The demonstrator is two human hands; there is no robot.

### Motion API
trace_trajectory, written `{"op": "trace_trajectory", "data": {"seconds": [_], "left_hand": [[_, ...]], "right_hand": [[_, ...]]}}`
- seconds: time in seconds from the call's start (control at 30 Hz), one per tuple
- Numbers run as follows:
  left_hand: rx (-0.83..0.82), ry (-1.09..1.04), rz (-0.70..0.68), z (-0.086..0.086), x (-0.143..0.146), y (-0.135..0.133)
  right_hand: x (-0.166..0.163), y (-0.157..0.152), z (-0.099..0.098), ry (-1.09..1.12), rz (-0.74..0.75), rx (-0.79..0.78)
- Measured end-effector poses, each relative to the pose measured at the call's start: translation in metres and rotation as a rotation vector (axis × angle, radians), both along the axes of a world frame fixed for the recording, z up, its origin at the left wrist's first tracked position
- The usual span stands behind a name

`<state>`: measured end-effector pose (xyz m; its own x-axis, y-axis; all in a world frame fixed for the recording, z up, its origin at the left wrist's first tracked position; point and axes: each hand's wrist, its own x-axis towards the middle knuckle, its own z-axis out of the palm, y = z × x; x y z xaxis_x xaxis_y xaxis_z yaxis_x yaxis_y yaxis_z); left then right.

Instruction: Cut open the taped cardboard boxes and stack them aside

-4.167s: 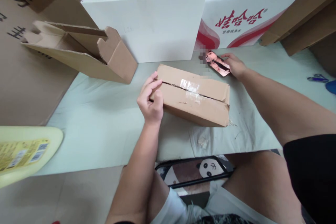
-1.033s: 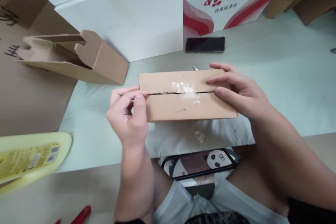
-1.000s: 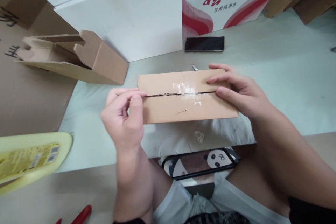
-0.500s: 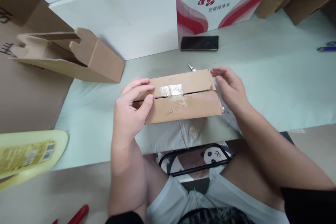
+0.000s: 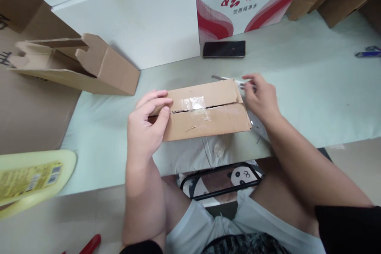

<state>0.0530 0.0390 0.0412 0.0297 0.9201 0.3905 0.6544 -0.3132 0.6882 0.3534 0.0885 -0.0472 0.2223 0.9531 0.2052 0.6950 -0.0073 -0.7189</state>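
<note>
A small brown cardboard box (image 5: 208, 121) lies in front of me, a strip of clear tape across the dark seam between its two top flaps. My left hand (image 5: 145, 121) is closed over the box's left end, with fingers and thumb resting on the top. Just past the far right corner, my right hand (image 5: 260, 95) is closed on the handle end of what looks like a utility knife (image 5: 218, 77). Its slim blade points left behind the box, and the box edge and my fingers hide part of the knife.
A black phone (image 5: 224, 49) lies before a white and red carton (image 5: 238, 16). An open cardboard box (image 5: 119, 63) stands at left, near a white panel (image 5: 131, 24). A yellow package (image 5: 35, 174) sits at the left edge; blue-handled items (image 5: 369, 53) lie far right.
My right hand has closed on the knife, which has shifted and turned flatter behind the box. My left hand keeps its hold on the box. The view has shifted slightly.
</note>
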Motion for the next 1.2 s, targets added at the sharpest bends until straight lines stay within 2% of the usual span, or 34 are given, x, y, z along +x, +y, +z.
{"op": "trace_trajectory", "data": {"seconds": [0.1, 0.17, 0.27, 0.33, 0.43, 0.53, 0.83, 1.03, 1.2], "left_hand": [[0.001, 0.011, 0.003, 0.0, 0.002, -0.001], [0.0, 0.009, 0.004, 0.0, 0.003, -0.001], [0.003, 0.011, -0.002, 0.0, 0.005, -0.001], [-0.002, 0.023, -0.004, 0.001, 0.006, -0.001], [-0.016, 0.052, -0.009, 0.003, 0.006, -0.002], [-0.028, 0.071, -0.02, 0.004, 0.006, -0.003], [-0.027, 0.073, -0.032, 0.001, 0.004, -0.002], [-0.048, 0.068, -0.013, 0.002, 0.005, -0.002], [-0.045, 0.066, -0.018, 0.002, 0.005, -0.002]], "right_hand": [[0.005, 0.001, 0.018, 0.341, -0.082, 0.204], [0.005, -0.002, 0.038, 0.534, -0.043, 0.39], [-0.001, -0.013, 0.072, 0.685, 0.054, 0.641], [-0.008, -0.023, 0.09, 0.753, 0.101, 0.673], [-0.016, -0.033, 0.104, 0.815, 0.159, 0.595], [-0.022, -0.037, 0.103, 0.81, 0.217, 0.533], [-0.038, -0.047, 0.099, 0.834, 0.396, 0.489], [-0.042, -0.053, 0.089, 0.623, 0.406, 0.481], [-0.044, -0.054, 0.085, 0.556, 0.394, 0.445]]}}
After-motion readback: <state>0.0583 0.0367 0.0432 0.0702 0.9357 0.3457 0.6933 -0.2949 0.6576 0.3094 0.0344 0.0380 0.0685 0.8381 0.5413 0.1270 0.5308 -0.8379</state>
